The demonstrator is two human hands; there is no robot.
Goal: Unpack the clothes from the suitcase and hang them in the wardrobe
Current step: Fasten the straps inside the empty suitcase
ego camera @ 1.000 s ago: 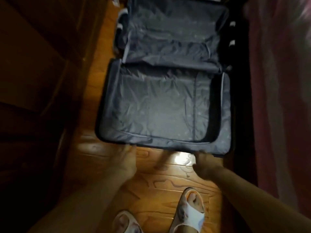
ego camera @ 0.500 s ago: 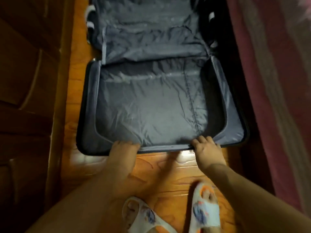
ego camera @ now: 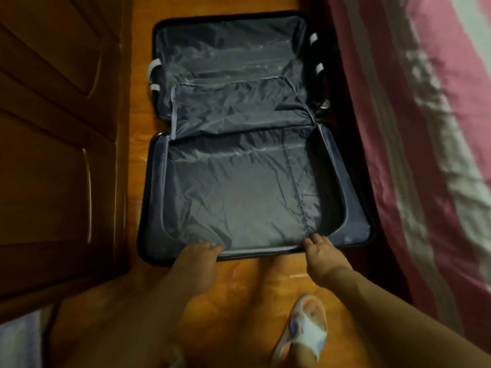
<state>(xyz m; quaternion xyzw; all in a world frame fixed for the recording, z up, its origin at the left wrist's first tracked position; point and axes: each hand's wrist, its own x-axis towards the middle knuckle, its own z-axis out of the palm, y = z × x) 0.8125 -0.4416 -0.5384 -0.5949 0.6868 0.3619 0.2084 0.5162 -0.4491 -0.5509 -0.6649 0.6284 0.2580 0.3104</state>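
Both hands, left hand [ego camera: 198,257] & right hand [ego camera: 320,252], curl fingers over the near rim of the open dark-blue fabric-lined suitcase [ego camera: 159,197] on the wood floor, no clothes visible inside, prob. gripping it to close it.

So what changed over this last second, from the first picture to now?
Both hands came forward from the floor onto the near rim of the suitcase: the left hand and the right hand now have their fingers curled over that edge, taking hold of it. The suitcase lies open and flat as before, only grey lining showing, between the wooden door and the bed cover.
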